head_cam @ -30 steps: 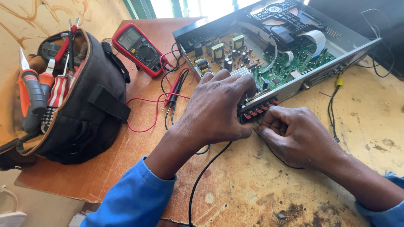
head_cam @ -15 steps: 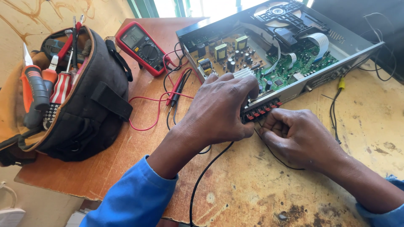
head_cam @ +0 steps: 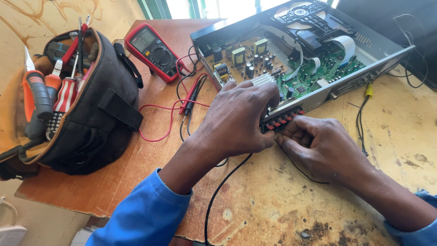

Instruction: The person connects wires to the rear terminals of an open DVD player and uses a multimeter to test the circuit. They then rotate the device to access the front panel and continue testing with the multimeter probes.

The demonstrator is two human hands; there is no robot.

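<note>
Scuffed wooden bench (head_cam: 282,205) under bright window light; both hands' fingers (head_cam: 255,93) curl closed on the amplifier's terminal strip (head_cam: 284,119).

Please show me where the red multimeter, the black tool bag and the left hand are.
red multimeter (head_cam: 154,51), head view, on its dial.
black tool bag (head_cam: 98,125), head view, on its outer side.
left hand (head_cam: 239,118), head view, on the back of the hand.
</note>
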